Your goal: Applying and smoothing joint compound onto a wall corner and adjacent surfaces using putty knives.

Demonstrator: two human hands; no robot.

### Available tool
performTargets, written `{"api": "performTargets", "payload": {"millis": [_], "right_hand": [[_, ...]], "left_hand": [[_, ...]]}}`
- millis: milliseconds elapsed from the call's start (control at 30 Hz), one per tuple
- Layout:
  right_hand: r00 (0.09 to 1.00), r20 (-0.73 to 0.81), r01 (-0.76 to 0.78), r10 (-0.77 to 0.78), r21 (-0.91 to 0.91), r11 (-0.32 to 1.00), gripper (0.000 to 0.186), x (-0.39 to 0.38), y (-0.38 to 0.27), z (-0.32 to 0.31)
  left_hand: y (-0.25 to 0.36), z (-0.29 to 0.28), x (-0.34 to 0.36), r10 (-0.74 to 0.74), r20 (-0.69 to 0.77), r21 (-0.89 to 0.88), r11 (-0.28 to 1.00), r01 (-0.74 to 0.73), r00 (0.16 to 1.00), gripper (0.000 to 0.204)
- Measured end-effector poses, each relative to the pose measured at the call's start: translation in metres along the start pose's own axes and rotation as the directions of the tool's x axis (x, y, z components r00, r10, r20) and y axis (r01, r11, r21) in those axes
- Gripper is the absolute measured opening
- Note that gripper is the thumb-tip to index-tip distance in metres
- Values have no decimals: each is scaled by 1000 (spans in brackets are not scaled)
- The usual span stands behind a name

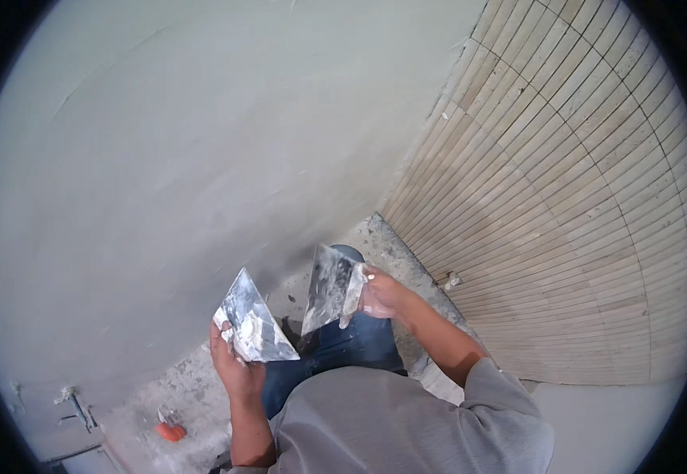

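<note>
Two flat metal tools are up before the person's body, one for each hand. The left hand [237,373] is closed on the edge of a shiny silver metal plate with pointed corners [265,314], held face up, likely so the lump of white paste [250,336] stays on. The right hand [384,295] is wrapped round the end of a flat grey metal trowel [327,283], maybe so its blade stays free. The tools are near, but apart. Farther out: one smooth grey wall [162,158], one wall of beige strips [564,213], too many to count, and one small orange thing [171,431] on the dirty grey floor [201,395].
</note>
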State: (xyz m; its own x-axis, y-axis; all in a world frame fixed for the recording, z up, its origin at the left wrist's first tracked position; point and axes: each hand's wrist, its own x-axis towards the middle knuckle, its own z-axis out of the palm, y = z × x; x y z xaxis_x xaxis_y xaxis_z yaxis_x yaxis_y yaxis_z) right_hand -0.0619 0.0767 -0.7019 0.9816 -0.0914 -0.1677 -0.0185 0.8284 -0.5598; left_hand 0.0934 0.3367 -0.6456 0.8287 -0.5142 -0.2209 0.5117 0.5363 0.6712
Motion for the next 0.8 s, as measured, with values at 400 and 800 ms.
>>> {"api": "performTargets", "payload": {"millis": [400,800], "right_hand": [[828,549,260,-115,-556,-789,46,-26,-64,138],[840,525,361,138,-351,-864,38,-14,-54,177]], "left_hand": [[12,1,11,87,61,260,960,-100,994,33],[17,9,3,204,62,436,875,-211,977,32]]}}
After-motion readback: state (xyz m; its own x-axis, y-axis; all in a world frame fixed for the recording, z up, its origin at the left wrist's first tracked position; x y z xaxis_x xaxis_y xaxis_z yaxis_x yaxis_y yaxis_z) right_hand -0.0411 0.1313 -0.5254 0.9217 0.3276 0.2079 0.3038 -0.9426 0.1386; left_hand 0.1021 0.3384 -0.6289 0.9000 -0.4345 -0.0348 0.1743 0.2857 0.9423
